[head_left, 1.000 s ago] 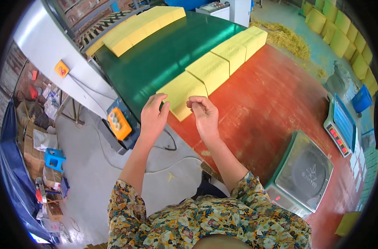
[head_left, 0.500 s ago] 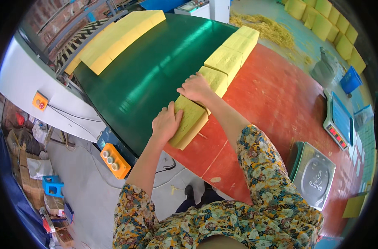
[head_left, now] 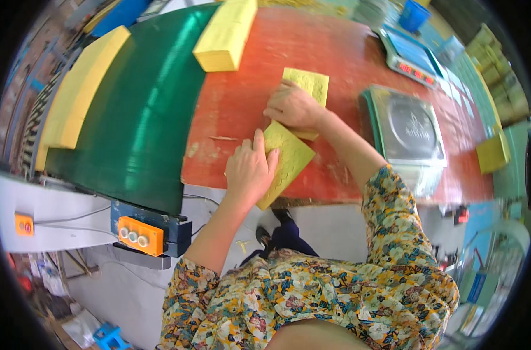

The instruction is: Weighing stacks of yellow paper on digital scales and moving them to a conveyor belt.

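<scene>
Two yellow stacks of what looks like paper, with curved marks pressed into their tops, are over the red table. My left hand (head_left: 248,168) grips the left side of the nearer stack (head_left: 290,153), its thumb across the top. This stack sits tilted at an angle, one corner reaching past the table's near edge. On the farther stack (head_left: 309,83) lies my right hand (head_left: 293,108), fingers bent over its left side and the palm hiding its middle. The two stacks are close together near my right hand; whether they touch is hidden.
A row of yellow stacks (head_left: 227,35) stands where the green belt (head_left: 143,116) meets the red table (head_left: 347,58). Another row (head_left: 90,87) lines the belt's far left. Right of my hands are a steel-topped scale (head_left: 408,125) and a blue-topped scale (head_left: 411,55). An orange button box (head_left: 140,235) is at the belt's near end.
Both hands have moved right, off the belt's edge and onto the red table, with the two nearest stacks. Those stacks are apart from the row and turned. My view has swung right.
</scene>
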